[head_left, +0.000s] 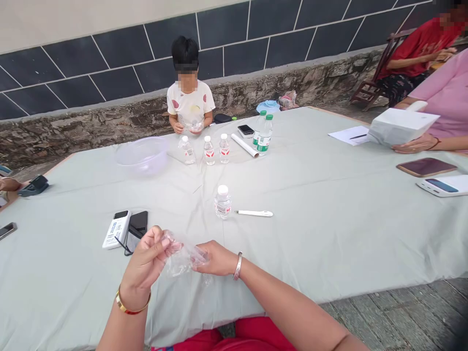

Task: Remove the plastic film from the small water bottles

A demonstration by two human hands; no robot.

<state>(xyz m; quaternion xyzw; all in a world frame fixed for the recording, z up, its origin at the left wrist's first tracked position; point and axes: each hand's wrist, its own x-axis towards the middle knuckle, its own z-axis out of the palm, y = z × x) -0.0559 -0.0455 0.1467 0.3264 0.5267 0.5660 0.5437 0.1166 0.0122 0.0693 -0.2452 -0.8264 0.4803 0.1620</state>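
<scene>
A crumpled clear plastic bag (181, 261) is stretched between my two hands, above the near edge of the table. My left hand (149, 258) pinches its left end between thumb and fingers. On the other side, my right hand (214, 258) is closed on the bag's right end, its fingertips partly hidden behind the film. Just beyond my hands stands a small water bottle (223, 202) with a white cap, upright. Right of that bottle lies a slim white utility knife (254, 213).
A white power bank (117, 229) and a black phone (138, 221) lie left. Farther back are a clear basin (142, 155), several bottles, a paper roll (244, 145) and a phone (245, 130). One person (190, 105) sits opposite; another at right holds a white box (404, 126).
</scene>
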